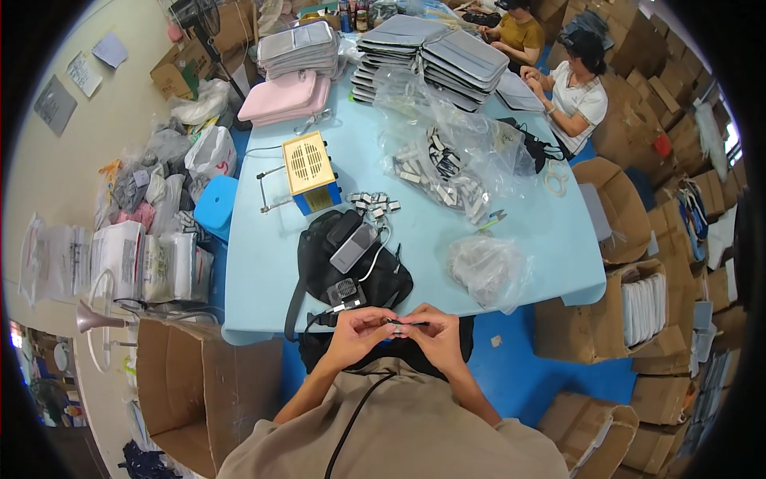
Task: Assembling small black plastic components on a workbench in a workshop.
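My left hand [361, 334] and my right hand [435, 334] meet at the near edge of the table, fingertips pinched together. Between them is a small dark piece with a light, shiny part; its kind is too small to make out. Just beyond my hands lies a black bag [313, 263]. On it rest a grey power bank [353, 249] with a white cable and a small black device [345, 292] with a round grille. A little pile of small white-and-dark pieces [375, 204] sits past the bag.
A yellow-and-blue box [309, 172] stands on the light-blue table [431, 275]. Clear plastic bags [491, 271] lie to the right, one holding several small pieces [443, 172]. Stacked grey cases [467, 60] and pink cases [283, 97] sit farther back. Cardboard boxes [179, 391] flank me; two people work at the far right.
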The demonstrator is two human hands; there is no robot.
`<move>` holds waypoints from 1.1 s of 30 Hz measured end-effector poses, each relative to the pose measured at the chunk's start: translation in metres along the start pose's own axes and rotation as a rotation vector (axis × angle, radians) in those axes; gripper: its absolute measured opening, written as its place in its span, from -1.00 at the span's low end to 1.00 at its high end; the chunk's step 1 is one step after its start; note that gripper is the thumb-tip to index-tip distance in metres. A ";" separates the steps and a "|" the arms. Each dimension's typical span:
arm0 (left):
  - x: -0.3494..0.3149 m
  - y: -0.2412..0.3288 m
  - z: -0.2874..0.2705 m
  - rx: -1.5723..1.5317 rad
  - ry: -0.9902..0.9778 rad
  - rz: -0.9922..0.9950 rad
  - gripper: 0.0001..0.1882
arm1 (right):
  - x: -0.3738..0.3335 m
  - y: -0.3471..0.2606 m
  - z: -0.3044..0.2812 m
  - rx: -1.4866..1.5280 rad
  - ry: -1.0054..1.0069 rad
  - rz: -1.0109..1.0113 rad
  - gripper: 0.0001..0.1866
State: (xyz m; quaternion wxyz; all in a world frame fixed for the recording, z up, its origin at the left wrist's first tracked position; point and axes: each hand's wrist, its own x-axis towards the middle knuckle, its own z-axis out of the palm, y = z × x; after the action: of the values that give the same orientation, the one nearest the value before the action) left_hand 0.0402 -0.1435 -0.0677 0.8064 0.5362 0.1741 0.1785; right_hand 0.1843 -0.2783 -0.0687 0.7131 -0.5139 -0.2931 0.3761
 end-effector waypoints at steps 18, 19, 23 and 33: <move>0.064 0.104 -0.220 0.490 0.571 0.213 -0.68 | 0.008 0.021 -0.010 -0.006 0.143 0.207 -0.95; 0.074 0.110 -0.259 0.608 0.623 0.224 -0.66 | 0.009 0.023 -0.010 0.001 0.135 0.202 -0.95; 0.113 0.113 -0.368 0.655 0.873 0.226 -0.62 | 0.016 0.032 -0.006 0.016 0.109 0.262 -0.94; 0.169 0.105 -0.393 0.269 0.744 -0.152 -0.68 | 0.024 0.029 0.001 0.055 0.102 0.302 -0.94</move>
State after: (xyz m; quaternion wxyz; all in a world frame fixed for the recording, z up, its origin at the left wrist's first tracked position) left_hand -0.0081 0.2903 -0.1285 0.6218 0.5214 0.5151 0.2760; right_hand 0.1894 -0.2524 -0.0951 0.6762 -0.5509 -0.1655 0.4603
